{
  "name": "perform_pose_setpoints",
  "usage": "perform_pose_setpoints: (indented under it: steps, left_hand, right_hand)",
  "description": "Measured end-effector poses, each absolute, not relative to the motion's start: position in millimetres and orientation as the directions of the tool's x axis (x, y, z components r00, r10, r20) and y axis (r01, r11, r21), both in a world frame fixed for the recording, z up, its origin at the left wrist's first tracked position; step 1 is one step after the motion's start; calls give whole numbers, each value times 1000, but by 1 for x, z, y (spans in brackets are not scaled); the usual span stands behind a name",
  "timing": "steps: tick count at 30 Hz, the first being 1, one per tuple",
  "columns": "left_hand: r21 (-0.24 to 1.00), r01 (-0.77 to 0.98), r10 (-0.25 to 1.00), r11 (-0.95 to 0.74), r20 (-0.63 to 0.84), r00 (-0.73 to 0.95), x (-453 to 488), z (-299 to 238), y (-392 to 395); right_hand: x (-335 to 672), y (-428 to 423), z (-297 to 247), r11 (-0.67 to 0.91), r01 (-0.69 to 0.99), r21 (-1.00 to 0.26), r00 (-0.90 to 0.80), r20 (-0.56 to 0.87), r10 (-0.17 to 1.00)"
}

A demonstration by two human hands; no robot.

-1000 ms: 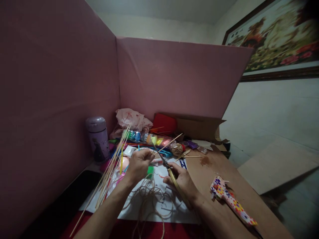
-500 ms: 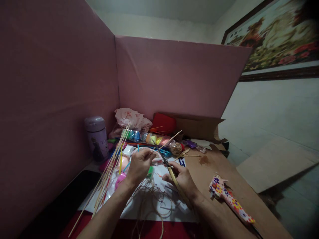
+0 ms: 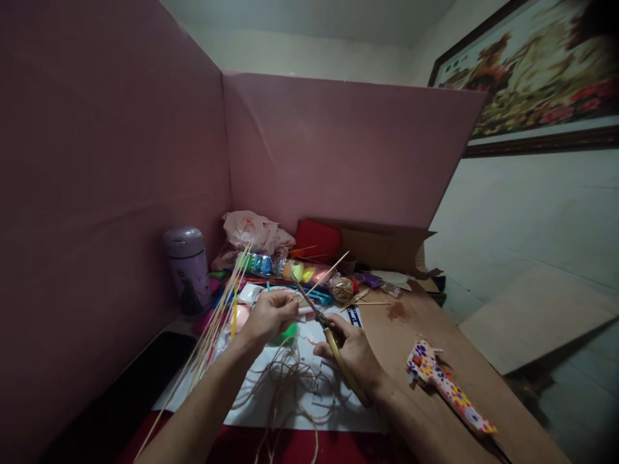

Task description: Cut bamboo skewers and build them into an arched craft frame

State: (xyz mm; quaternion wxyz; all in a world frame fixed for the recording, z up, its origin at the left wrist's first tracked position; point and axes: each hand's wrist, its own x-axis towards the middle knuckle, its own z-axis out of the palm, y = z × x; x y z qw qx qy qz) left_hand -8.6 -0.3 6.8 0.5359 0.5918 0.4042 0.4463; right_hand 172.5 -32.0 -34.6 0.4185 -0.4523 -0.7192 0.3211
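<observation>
My left hand (image 3: 271, 314) is closed in a pinch on a thin bamboo stick (image 3: 330, 271), which slants up to the right. In my right hand (image 3: 355, 351) are scissors (image 3: 333, 345) with yellowish handles. Their blades point up and left, crossing the stick just beyond my left fingertips; whether they touch it I cannot tell. Loose twine (image 3: 285, 380) lies tangled below my hands on white paper (image 3: 256, 412). A bundle of long bamboo sticks (image 3: 220, 316) leans to the left of my left hand.
A purple bottle (image 3: 187, 270) stands at the left, near a dark flat panel (image 3: 159, 361). Bagged coloured clay (image 3: 300, 270) and a twine ball (image 3: 342, 289) lie behind my hands. A flower-patterned glue gun (image 3: 447, 386) rests on the cardboard at right. Pink panels (image 3: 348, 148) enclose the back and left.
My left hand and the stick have shifted slightly left. The scissors have moved a little the same way, and both hands keep their grips.
</observation>
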Motion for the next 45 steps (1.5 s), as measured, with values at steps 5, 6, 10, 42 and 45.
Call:
perform_pose_setpoints:
  steps: [5,6,10,42,45]
  left_hand:
    - [988,-80,899,133,-87,429,-21,0,5]
    - [986,-90,893,143,-90,441,-22,0,5]
    - [994,-91,933,60,-23,358,-15,2,3]
    - [971,-175,916,165,-86,391,-11,9,-4]
    - [988,-145,968,61,-23,250,-6,8,-2]
  right_hand:
    - [170,-34,-31,361,366,-857,-250,283,926]
    - [170,-34,-31,361,371,-856,-248,283,927]
    - [172,-33,-32,363,378,-852,-234,291,927]
    - [170,-38,-24,360,358,-861,-219,297,929]
    - [170,-35,-26,336,316,-887,-232,271,934]
